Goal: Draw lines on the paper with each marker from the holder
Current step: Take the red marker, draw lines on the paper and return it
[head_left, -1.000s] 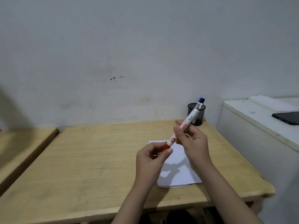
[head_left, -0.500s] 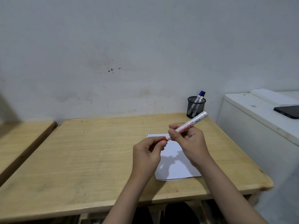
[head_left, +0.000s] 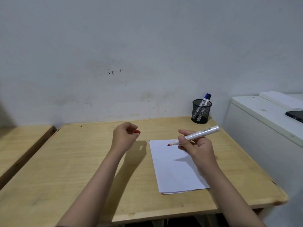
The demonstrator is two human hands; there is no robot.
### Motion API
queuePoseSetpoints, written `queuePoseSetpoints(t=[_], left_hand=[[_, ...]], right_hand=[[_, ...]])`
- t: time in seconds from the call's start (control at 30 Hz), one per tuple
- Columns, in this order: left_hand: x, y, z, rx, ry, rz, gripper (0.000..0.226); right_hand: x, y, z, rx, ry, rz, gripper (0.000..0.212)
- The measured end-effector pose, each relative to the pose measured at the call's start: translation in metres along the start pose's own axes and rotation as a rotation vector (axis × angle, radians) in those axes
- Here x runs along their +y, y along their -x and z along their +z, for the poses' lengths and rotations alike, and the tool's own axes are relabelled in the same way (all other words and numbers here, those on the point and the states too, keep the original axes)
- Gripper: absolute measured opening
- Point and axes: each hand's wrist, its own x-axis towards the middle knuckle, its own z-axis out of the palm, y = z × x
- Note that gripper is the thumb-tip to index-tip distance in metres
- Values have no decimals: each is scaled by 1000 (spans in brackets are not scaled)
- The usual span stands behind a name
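Observation:
A white sheet of paper (head_left: 173, 167) lies on the wooden table (head_left: 82, 169), right of centre. My right hand (head_left: 197, 149) grips an uncapped white marker (head_left: 199, 133) with a red tip, which hovers just above the paper's far edge. My left hand (head_left: 125, 134) is raised to the left of the paper, its fingers closed on the red cap (head_left: 137, 131). A black mesh holder (head_left: 201, 111) stands at the table's far right corner with two blue-capped markers (head_left: 205, 99) in it.
A white cabinet (head_left: 262, 122) stands to the right of the table with a dark phone (head_left: 296, 115) on top. A second wooden table (head_left: 19, 141) adjoins on the left. A grey wall runs behind.
The cap has come off the marker. My left hand carried it away to the left, and my right hand moved right and lowered the tip toward the paper.

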Motion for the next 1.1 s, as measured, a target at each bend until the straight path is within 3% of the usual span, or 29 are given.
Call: queuePoseSetpoints(t=[0.23,0.37,0.5,0.57,0.67,0.83,1.1], left_hand=[[-38,-32,29,-120,-168,-151,15],[-48,-38,33,-117,-158,-147,24],[-48,-33,29,-126,-166,-136,43],[-46,-23,30,-60,-164,-101,41],[-37,1,36,-10,-165,12,19],[-40,20,46,-228,-300,178,24],[-52,17,49,-240,-357,245,22]], right_hand=[[15,-20,-1,42,73,52,15],[19,-35,1,57,65,50,2],[17,-49,7,28,54,49,13],[19,-58,12,29,62,71,19],[30,-77,27,81,0,170,23],[59,-101,51,84,70,260,23],[88,-100,60,49,208,231,30]])
